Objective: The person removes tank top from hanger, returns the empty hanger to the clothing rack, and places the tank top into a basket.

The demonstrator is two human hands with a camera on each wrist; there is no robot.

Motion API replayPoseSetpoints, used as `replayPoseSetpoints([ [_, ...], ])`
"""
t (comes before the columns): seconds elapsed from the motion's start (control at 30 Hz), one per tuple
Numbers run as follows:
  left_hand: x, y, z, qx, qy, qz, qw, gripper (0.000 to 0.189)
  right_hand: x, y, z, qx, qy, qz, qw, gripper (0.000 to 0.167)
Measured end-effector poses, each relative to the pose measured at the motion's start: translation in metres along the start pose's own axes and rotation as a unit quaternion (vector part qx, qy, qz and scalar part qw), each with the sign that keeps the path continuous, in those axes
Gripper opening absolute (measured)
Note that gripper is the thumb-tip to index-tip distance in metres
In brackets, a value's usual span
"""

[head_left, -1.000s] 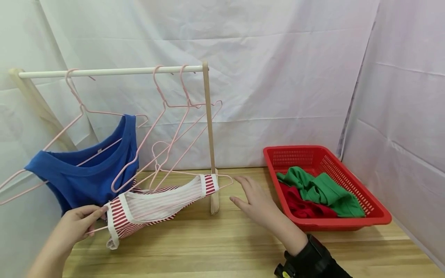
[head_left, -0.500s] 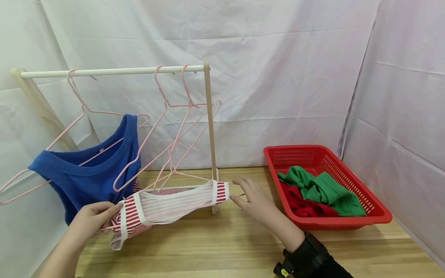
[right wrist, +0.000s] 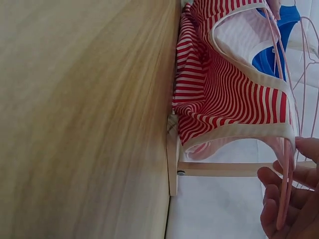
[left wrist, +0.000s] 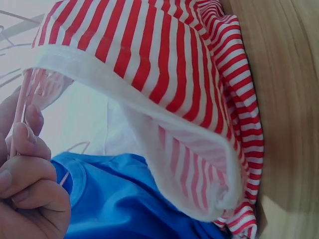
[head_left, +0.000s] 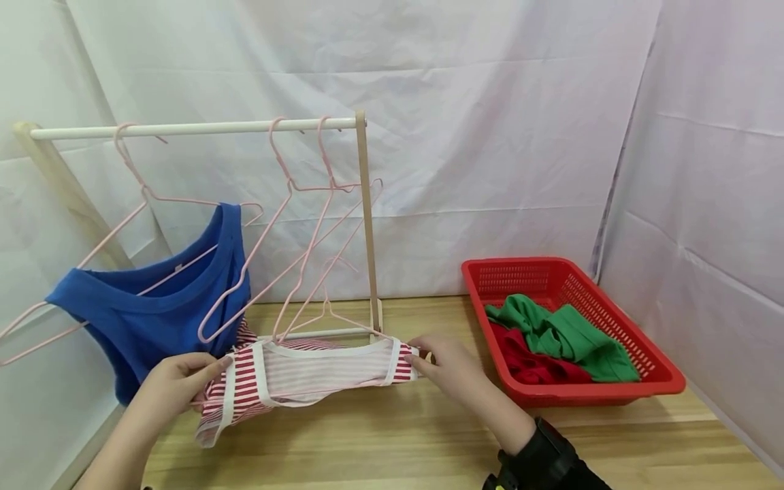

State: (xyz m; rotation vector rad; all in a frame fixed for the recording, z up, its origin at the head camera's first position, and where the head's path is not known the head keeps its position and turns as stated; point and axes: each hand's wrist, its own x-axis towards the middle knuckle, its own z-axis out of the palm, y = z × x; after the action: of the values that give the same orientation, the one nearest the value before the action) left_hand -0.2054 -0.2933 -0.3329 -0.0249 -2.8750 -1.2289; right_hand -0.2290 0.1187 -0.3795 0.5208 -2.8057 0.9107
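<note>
A red-and-white striped tank top (head_left: 246,373) is on a pink hanger (head_left: 358,326), held low over the table in front of the rack. My left hand (head_left: 184,383) grips the hanger's left end beside the shoulder strap; the left wrist view shows fingers curled round the pink hanger wire (left wrist: 19,112). At the other shoulder, my right hand (head_left: 450,364) pinches the hanger's right end close to the strap. Seen from the right wrist, that hanger tip (right wrist: 284,194) passes between thumb and fingers. The top's lower part hangs down toward the wooden table (right wrist: 89,119).
A rack with a white rail (head_left: 202,128) stands at left, bearing a blue tank top (head_left: 165,320) on a hanger and two bare pink hangers (head_left: 248,262). To the right, a red basket (head_left: 664,384) holds green cloth (head_left: 582,333) and red cloth (head_left: 533,364).
The striped top has shifted right and its right end has dropped, with the left hand moving right along with it. The right hand, apart before, now grips the hanger's right end.
</note>
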Motion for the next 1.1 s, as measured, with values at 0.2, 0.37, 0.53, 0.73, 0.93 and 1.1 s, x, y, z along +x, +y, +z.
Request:
replayPoseSetpoints([
  [0.2, 0.000, 0.010, 0.003, 0.035, -0.008, 0.024, 0.9991, 0.038, -0.003, 0.002, 0.003, -0.008, -0.011, 0.012, 0.9998, 0.006],
  [0.37, -0.001, 0.017, 0.004, 0.055, -0.010, 0.028, 0.9980, 0.041, -0.004, 0.003, 0.002, 0.002, 0.000, 0.021, 0.9998, 0.005],
  [0.53, -0.006, 0.024, 0.006, 0.064, -0.002, 0.029, 0.9975, 0.051, -0.004, 0.002, -0.001, 0.002, 0.026, 0.025, 0.9993, 0.006],
  [0.73, -0.015, 0.030, 0.006, 0.033, -0.004, 0.006, 0.9994, 0.049, -0.004, 0.002, -0.003, 0.023, 0.043, 0.019, 0.9986, 0.005],
  [0.93, -0.019, 0.033, 0.009, 0.012, -0.012, 0.004, 0.9998, 0.043, -0.007, 0.001, -0.007, 0.046, 0.061, 0.014, 0.9970, 0.007],
  [1.1, -0.019, 0.035, 0.016, -0.019, -0.025, 0.025, 0.9992, 0.031, -0.007, 0.002, -0.010, 0.057, 0.101, -0.007, 0.9932, 0.008],
])
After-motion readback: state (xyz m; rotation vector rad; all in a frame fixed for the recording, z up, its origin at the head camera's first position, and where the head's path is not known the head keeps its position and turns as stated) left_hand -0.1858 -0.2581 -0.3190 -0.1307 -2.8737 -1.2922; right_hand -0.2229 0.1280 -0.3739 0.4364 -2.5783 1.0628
